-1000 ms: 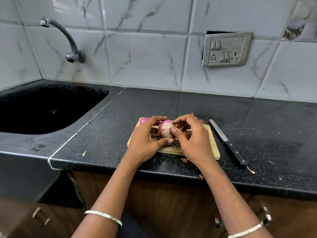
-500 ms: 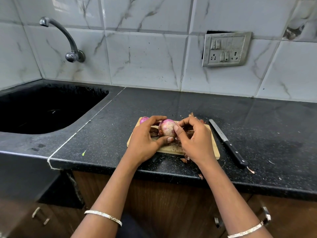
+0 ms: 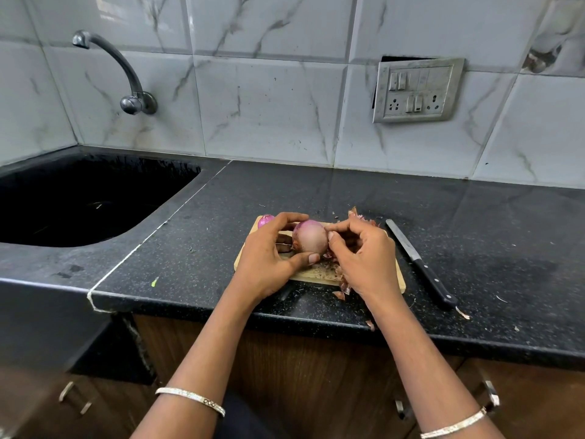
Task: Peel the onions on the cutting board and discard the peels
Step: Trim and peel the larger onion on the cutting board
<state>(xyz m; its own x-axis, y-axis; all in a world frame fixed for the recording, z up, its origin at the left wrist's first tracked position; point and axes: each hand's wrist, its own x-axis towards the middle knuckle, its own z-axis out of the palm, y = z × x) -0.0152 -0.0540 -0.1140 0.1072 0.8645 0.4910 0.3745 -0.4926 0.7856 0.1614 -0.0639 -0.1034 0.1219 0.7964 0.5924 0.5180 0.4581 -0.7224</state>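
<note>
Head view: the left hand (image 3: pixel 269 258) grips an onion (image 3: pixel 310 239) just above the cutting board (image 3: pixel 313 274), fingers curled round it, while the right hand (image 3: pixel 364 258) pinches at the skin on its right side. The onion looks mostly covered in dull skin, so peeling seems midway. A second onion (image 3: pixel 265 220) sits on the board's far left corner. Loose peels (image 3: pixel 361 217) litter the board and tabletop (image 3: pixel 316 191); none look discarded yet.
</note>
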